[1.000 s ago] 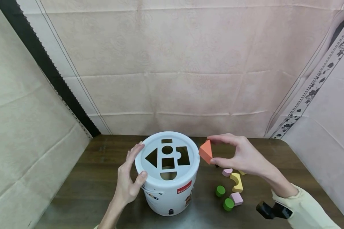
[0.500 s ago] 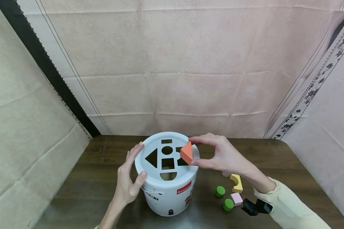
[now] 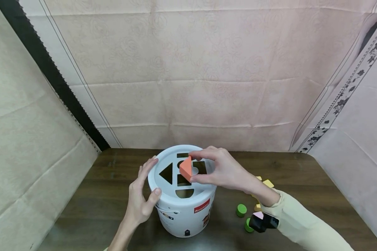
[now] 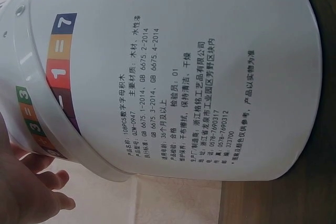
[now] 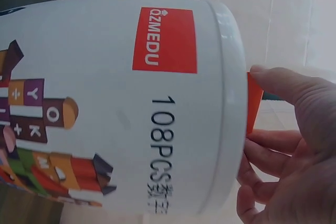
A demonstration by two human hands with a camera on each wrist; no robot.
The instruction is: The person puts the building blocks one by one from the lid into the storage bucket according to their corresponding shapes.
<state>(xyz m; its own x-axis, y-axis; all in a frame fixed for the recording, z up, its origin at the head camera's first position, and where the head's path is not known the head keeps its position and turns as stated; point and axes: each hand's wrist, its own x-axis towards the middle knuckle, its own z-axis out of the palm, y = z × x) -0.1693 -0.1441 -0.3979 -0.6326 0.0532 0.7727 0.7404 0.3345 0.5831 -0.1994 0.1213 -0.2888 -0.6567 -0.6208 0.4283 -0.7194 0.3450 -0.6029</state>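
Note:
A white shape-sorter bucket (image 3: 183,223) stands upright on the table, its lid (image 3: 163,153) cut with several shaped holes, a triangular one (image 3: 166,173) at the left. My left hand (image 3: 140,195) rests against the left side of the lid rim, thumb and fingers spread. With thumb and fingertips my right hand (image 3: 221,169) pinches an orange triangular block (image 3: 186,169) over the middle of the lid. In the right wrist view the orange block (image 5: 254,100) shows just beyond the rim; its lower part is hidden there.
Right of the bucket lie two green cylinders (image 3: 241,210) and several yellow blocks (image 3: 268,183), partly hidden by the right forearm. A pink block (image 3: 258,215) shows behind the black wrist camera (image 3: 264,223). Pale cloth walls (image 3: 188,87) enclose the wooden table (image 3: 91,209).
My right hand has carried the orange triangular block leftward, from beside the bucket to over the middle of its lid. The left hand and bucket have stayed in place.

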